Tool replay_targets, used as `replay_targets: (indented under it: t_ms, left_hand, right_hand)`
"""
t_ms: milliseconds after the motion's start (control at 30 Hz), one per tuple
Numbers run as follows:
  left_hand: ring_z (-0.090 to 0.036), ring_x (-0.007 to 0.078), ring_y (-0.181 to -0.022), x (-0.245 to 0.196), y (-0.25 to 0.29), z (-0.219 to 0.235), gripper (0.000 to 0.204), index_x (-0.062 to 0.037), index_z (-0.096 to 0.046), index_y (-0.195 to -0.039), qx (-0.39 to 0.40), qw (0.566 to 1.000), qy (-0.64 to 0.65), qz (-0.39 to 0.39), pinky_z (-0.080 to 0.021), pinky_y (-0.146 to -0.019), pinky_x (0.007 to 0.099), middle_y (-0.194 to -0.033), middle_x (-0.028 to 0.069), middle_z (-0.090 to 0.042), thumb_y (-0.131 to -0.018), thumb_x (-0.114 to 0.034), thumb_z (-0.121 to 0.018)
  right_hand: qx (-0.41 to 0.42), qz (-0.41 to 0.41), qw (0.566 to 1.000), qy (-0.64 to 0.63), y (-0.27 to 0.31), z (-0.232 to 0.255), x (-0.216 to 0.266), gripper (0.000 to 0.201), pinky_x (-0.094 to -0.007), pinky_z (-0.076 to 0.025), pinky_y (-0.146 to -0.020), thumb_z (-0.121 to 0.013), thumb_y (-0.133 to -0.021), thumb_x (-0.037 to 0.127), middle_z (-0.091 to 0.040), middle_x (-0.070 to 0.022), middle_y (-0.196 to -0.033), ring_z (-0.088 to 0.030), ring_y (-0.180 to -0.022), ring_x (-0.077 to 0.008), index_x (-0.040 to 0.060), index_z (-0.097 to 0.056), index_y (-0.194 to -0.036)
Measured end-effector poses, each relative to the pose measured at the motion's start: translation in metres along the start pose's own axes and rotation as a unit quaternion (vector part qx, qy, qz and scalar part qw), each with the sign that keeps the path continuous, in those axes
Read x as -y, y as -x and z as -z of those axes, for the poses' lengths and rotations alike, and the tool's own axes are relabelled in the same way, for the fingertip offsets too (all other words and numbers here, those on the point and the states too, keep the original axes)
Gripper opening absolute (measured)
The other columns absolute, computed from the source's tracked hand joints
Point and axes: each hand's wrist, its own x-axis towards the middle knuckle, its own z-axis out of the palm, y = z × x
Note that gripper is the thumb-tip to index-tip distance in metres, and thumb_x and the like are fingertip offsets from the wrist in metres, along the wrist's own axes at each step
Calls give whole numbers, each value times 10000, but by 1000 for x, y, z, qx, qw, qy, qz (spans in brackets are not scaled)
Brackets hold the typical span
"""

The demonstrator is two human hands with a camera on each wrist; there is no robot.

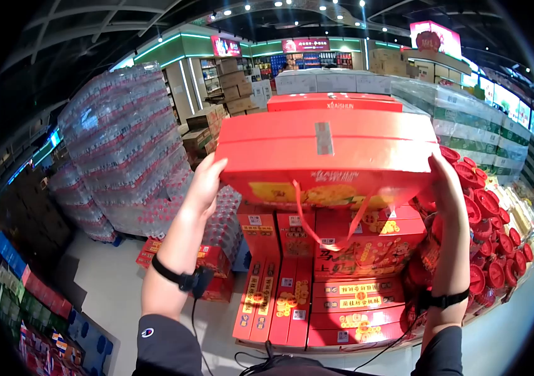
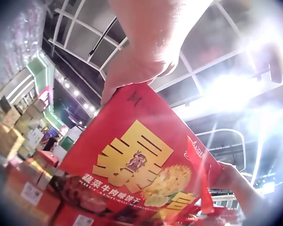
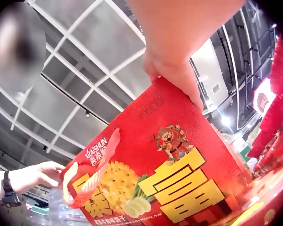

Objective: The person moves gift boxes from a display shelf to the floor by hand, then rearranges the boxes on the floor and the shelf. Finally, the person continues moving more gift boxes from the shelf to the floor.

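A large red gift box (image 1: pixel 267 147) with a ribbon handle (image 1: pixel 304 216) is held up by both hands above a stack of red boxes (image 1: pixel 367 250). My left hand (image 1: pixel 204 185) grips its left end, and my right hand (image 1: pixel 445 182) its right end. In the left wrist view the left hand (image 2: pixel 134 70) lies over the upper corner of the box (image 2: pixel 127 136). From the right wrist view, the right hand (image 3: pixel 174 75) holds the top corner of the box (image 3: pixel 179 141), fingers partly hidden behind it.
Another red box (image 1: pixel 336 99) lies behind the held one. Wrapped bottle packs (image 1: pixel 123 131) rise at the left, red-lidded goods (image 1: pixel 486 207) are piled at the right, and wrapped cartons (image 1: pixel 467 119) stand behind them. Grey floor (image 1: pixel 104 276) shows at the lower left.
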Motion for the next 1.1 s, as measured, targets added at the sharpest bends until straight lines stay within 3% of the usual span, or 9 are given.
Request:
replay_targets:
  t_ms: [67,200,467,667,700,800,967,1033,1100]
  left_hand:
    - [-614,163,-1164,-7,23,16,376,-34,-547,-1363,-32,999,1,-14,-477,-989,332,-1294,70,-637,-1021,-178,-484]
    - [-618,151,-1152,-31,75,75,379,-31,-552,-1359,-101,995,-22,2,-482,-968,314,-1284,65,-645,-1011,-170,-498]
    - [-630,102,-1047,-83,213,289,339,-66,-590,-1307,-231,971,-64,1,-469,-855,280,-1204,19,-674,-1013,-218,-520]
    - [-623,118,-1075,-110,336,471,331,-71,-596,-1297,-369,926,-73,19,-432,-919,290,-1195,19,-677,-1013,-221,-516]
    - [-574,148,-1180,-111,356,502,378,-27,-567,-1342,-379,921,-80,38,-426,-985,322,-1257,64,-647,-1016,-207,-501]
    - [-591,152,-1150,-108,404,559,392,-15,-559,-1347,-434,892,-115,54,-438,-968,300,-1232,63,-649,-1009,-205,-500]
    - [-622,172,-1067,-55,466,647,361,-2,-604,-1254,-483,858,-139,107,-463,-940,295,-1187,86,-657,-1016,-239,-475]
    - [-626,178,-1059,-49,470,635,380,3,-620,-1212,-371,900,-202,102,-471,-923,302,-1172,98,-661,-1029,-280,-443]
    - [-629,176,-1064,-17,469,657,418,6,-621,-1214,-449,871,-77,183,-469,-924,310,-1168,90,-668,-1041,-318,-420]
  right_hand:
    - [15,2,997,-71,33,-40,8,462,-268,-407,-972,-590,-993,308,-617,-21,-1245,-552,-1140,-112,33,-549,-1362]
    - [1,4,1000,-31,58,-94,2,478,-286,-399,-1013,-599,-994,312,-606,-15,-1295,-544,-1194,-112,52,-539,-1392]
    - [96,-49,991,73,119,-319,-21,522,-301,-425,-935,-608,-969,441,-639,-34,-1237,-575,-1089,-128,45,-601,-1309]
    - [252,-149,954,62,190,-522,-100,626,-334,-431,-998,-593,-969,480,-627,-93,-1309,-590,-1165,-179,-3,-547,-1364]
    - [269,-168,947,42,204,-549,-120,663,-346,-421,-1026,-601,-961,501,-619,-111,-1322,-582,-1193,-190,-12,-534,-1375]
    - [291,-227,929,7,248,-621,-181,749,-360,-405,-1073,-630,-932,547,-600,-157,-1345,-565,-1244,-219,-29,-506,-1395]
    - [304,-416,856,-32,318,-684,-252,753,-356,-473,-1012,-698,-899,519,-602,-173,-1335,-608,-1186,-235,-24,-515,-1387]
    - [322,-373,867,-77,343,-694,-299,744,-350,-491,-979,-723,-884,510,-626,-163,-1297,-627,-1148,-227,-28,-535,-1362]
    - [295,-419,859,-21,352,-700,-339,750,-357,-489,-973,-732,-874,522,-649,-153,-1255,-626,-1136,-221,-33,-548,-1342]
